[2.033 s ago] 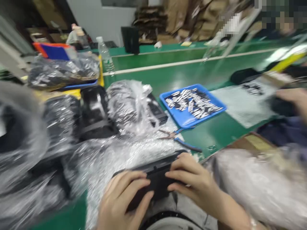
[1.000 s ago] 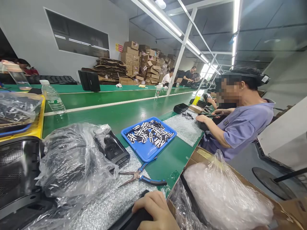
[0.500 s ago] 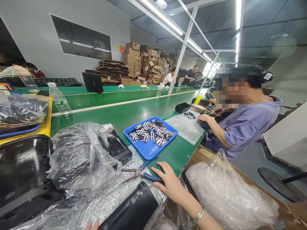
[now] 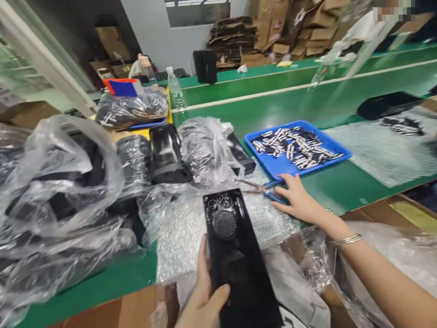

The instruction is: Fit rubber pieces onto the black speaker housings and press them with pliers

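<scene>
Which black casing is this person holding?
The long casing in the left hand, its round mesh grille facing the camera. The others, like the glossy casing beside the clear bag, lie farther back, touched by neither hand.

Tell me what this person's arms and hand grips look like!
The left grip and right grip are both bare hands with no gloves. No sleeve shows on the right forearm. Its wrist wears a shiny, silvery bangle with thin bands. The left forearm is mostly out of view.

Light is bright (the plastic bag point(image 4: 205, 152) glints), edges blurred
</scene>
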`<state>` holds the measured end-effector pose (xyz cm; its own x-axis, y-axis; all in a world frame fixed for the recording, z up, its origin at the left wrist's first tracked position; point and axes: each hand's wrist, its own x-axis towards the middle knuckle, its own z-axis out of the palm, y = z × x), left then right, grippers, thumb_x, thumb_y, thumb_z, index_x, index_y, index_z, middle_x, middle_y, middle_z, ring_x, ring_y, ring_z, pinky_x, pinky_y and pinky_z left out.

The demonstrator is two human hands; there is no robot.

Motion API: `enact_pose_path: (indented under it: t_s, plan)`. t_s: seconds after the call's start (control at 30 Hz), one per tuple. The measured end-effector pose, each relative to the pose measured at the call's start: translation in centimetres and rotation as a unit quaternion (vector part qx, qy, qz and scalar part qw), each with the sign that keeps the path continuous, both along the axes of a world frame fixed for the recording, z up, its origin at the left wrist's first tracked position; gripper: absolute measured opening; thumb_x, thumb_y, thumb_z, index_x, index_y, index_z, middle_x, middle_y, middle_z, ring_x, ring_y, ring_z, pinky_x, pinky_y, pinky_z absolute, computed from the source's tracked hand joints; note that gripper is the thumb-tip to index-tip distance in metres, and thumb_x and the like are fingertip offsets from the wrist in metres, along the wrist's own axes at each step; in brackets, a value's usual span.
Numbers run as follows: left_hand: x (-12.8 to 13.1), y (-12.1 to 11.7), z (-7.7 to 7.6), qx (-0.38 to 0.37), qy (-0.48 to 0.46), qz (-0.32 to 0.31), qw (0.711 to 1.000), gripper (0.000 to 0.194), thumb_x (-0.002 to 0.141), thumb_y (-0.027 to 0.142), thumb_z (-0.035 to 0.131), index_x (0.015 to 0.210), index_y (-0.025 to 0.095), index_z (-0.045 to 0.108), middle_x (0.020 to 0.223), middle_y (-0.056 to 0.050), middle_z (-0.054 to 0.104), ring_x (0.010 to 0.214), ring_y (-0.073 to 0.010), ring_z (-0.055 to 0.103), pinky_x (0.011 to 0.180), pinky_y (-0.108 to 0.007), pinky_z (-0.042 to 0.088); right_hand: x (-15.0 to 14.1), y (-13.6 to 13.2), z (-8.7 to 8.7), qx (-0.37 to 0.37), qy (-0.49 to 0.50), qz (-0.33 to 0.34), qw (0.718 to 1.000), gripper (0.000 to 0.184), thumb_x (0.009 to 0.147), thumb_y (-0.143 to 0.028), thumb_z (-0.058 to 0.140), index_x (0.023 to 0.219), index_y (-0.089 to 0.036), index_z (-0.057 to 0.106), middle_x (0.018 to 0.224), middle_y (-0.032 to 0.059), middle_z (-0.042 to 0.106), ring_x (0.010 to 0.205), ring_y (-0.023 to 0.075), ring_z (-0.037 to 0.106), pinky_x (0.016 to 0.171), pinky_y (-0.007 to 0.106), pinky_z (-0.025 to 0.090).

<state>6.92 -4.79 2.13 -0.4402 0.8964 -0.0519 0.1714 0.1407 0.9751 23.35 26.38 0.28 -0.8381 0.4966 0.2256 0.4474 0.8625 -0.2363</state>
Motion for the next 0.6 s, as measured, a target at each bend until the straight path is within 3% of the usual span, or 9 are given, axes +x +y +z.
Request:
enact_pose_path:
  t_s: [0.07,0.17,0.27,0.33,0.4,0.47,0.53,0.6]
  plan:
    - [1.2,-0.1,0.3,-0.016,-0.041,-0.021,0.999,0.072,0.1,0.014,0.03,0.154,0.034,-0.013,0.159,-0.008,0.026,0.143,-0.0196,0.034,0.113,-0.046,0.038,0.1,0.0,-0.4,0.004,0.003,0.008,1.0,0.021,0.09,-0.034,0.056,0.091,-0.014,0.063,0.137,0.0252,0.04,0.134,0.0425,0.036,0.106,0.076,0.021]
    - [1.0,-0.5,0.9,-0.054,-0.068,-0.038,0.995,0.081,0.101,0.028,0.042,0.151,0.034,-0.021,0.164,-0.008,0.002,0.146,-0.0262,0.027,0.112,-0.051,0.04,-0.1,-0.6,-0.9,0.053,0.0,0.004,0.999,0.024,0.094,-0.03,0.047,0.091,-0.013,0.063,0.145,0.0266,0.035,0.137,0.0466,0.03,0.102,0.079,0.023]
    - [-0.8,-1.1,1.5,-0.096,-0.019,-0.028,0.995,0.087,0.098,0.043,0.049,0.152,0.035,-0.018,0.163,-0.005,-0.012,0.15,-0.0327,0.004,0.115,-0.058,0.03,-0.4,-1.6,-0.5,0.108,0.003,0.025,0.994,0.028,0.097,-0.03,0.041,0.086,-0.014,0.062,0.149,0.0231,0.037,0.14,0.0467,0.029,0.103,0.079,0.023]
    - [-2.5,-1.3,2.4,-0.117,0.029,-0.044,0.992,0.08,0.099,0.048,0.045,0.154,0.038,-0.011,0.164,-0.003,-0.007,0.15,-0.0334,0.001,0.117,-0.061,0.023,-0.1,-2.0,0.5,0.09,0.032,0.045,0.994,0.03,0.097,-0.033,0.04,0.081,-0.016,0.059,0.147,0.0192,0.043,0.14,0.0452,0.032,0.106,0.078,0.02]
    - [-4.3,-1.1,3.8,-0.14,0.09,-0.098,0.981,0.068,0.1,0.048,0.04,0.155,0.041,0.0,0.164,-0.003,0.007,0.15,-0.0332,0.013,0.118,-0.059,0.025,0.7,-2.2,2.1,0.028,0.087,0.035,0.995,0.03,0.095,-0.038,0.044,0.076,-0.018,0.056,0.144,0.0153,0.049,0.14,0.0427,0.035,0.11,0.075,0.019]
    - [-6.1,-0.5,5.3,-0.15,0.218,-0.131,0.956,0.066,0.1,0.044,0.045,0.154,0.042,0.008,0.162,-0.003,0.018,0.147,-0.0336,0.023,0.116,-0.059,0.032,1.9,-2.3,3.8,-0.089,0.166,-0.017,0.982,0.025,0.09,-0.042,0.051,0.076,-0.021,0.057,0.141,0.0125,0.053,0.136,0.0402,0.042,0.112,0.069,0.026]
    - [-7.8,0.7,6.2,-0.117,0.368,-0.157,0.909,0.069,0.098,0.033,0.053,0.154,0.039,0.013,0.16,-0.006,0.025,0.145,-0.0335,0.029,0.114,-0.058,0.036,3.0,-2.4,5.4,-0.235,0.246,-0.065,0.938,0.023,0.085,-0.047,0.055,0.088,-0.024,0.061,0.138,0.0119,0.057,0.129,0.0397,0.05,0.106,0.066,0.038]
    - [-9.3,2.4,6.2,-0.062,0.475,-0.194,0.856,0.07,0.095,0.02,0.057,0.153,0.032,0.021,0.158,-0.011,0.028,0.145,-0.0328,0.027,0.114,-0.058,0.035,3.6,-2.9,6.4,-0.288,0.257,-0.041,0.922,0.039,0.088,-0.06,0.039,0.104,-0.029,0.058,0.141,0.0124,0.053,0.126,0.0394,0.054,0.094,0.065,0.048]
